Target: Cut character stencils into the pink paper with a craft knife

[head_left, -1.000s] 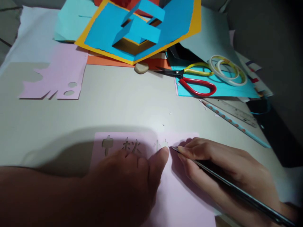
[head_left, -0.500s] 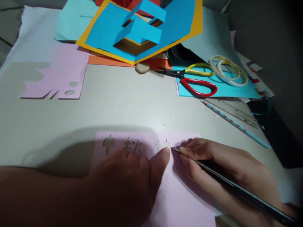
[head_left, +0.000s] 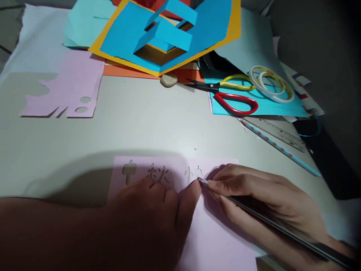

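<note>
A pink sheet [head_left: 220, 229] lies on the table, with several character shapes cut through it along its top edge. My right hand [head_left: 262, 207] pinches a long dark craft knife [head_left: 270, 222], whose tip touches the sheet at the rightmost cut character. My left hand [head_left: 152, 214] presses down on the sheet just left of the tip. Its fingers are curled under and its thumb is beside the blade; nothing shows in its grip, and the undersides of the fingers are hidden.
Scissors [head_left: 237, 103] with red and yellow handles, tape rolls [head_left: 289, 94], a pencil [head_left: 279, 146], a ruler and a stone [head_left: 168, 80] lie beyond. A blue and yellow pop-up card [head_left: 118, 37] stands at the back. A pink scrap [head_left: 76, 82] lies left.
My right hand has moved slightly left, bringing the knife tip from right of the rightmost character to its lower edge by my left thumb. My left hand has hardly moved.
</note>
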Tool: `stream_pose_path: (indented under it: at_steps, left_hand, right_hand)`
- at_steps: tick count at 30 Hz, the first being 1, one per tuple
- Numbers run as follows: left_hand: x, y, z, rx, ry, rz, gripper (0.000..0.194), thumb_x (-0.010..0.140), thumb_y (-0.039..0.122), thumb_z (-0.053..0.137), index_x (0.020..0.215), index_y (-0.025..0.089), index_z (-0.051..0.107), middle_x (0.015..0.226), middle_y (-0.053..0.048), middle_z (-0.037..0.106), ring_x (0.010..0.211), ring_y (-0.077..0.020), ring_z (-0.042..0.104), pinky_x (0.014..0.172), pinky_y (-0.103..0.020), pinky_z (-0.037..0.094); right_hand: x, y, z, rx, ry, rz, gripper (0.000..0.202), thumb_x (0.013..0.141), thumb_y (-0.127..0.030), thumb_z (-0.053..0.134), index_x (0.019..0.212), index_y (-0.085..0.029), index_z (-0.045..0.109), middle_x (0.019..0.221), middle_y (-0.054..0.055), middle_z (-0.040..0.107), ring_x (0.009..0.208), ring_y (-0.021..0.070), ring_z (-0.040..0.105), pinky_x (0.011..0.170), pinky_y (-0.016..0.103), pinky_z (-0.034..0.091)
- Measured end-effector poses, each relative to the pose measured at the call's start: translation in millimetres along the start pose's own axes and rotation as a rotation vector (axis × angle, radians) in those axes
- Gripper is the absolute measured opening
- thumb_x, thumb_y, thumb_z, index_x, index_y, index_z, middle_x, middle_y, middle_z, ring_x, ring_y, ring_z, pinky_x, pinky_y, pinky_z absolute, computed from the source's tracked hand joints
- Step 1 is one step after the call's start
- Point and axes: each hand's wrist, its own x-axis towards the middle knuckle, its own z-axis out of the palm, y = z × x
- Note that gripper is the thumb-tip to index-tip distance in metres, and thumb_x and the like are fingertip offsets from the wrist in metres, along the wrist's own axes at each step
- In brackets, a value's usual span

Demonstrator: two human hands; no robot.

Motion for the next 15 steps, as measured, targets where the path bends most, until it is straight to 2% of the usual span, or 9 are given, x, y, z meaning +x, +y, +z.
stream_pose_path:
  at_steps: [5,8,15]
  left_hand:
    - [1,0,6.4,-0.013,0.059,0.003,0.045,0.094,0.016,0.045,0.137,0.003,0.049,0.072,-0.001,0.062,0.055,-0.0226,0.061,0.047,-0.042,0.051]
    - [1,0,9.0,-0.008,0.061,0.006,0.047,0.093,0.017,0.047,0.137,0.002,0.048,0.073,-0.002,0.063,0.055,-0.0235,0.062,0.046,-0.042,0.051]
    - [1,2,11.8,-0.026,0.156,-0.026,0.045,0.087,0.014,0.045,0.13,0.003,0.054,0.068,-0.002,0.064,0.05,-0.0248,0.063,0.042,-0.042,0.05]
  right_hand:
    - [-1,0,-1,0.024,0.002,0.016,0.022,0.084,-0.005,0.068,0.093,-0.026,0.071,0.088,0.001,0.079,0.079,0.0147,0.076,0.07,0.019,0.061]
    - [1,-2,-2,0.013,-0.011,0.005,0.023,0.084,-0.004,0.068,0.093,-0.025,0.072,0.087,0.002,0.079,0.077,0.0141,0.076,0.07,0.018,0.061]
    - [7,-5,0,-0.044,0.007,-0.018,0.021,0.084,-0.003,0.067,0.09,-0.023,0.072,0.086,0.003,0.081,0.078,0.0141,0.077,0.069,0.016,0.061]
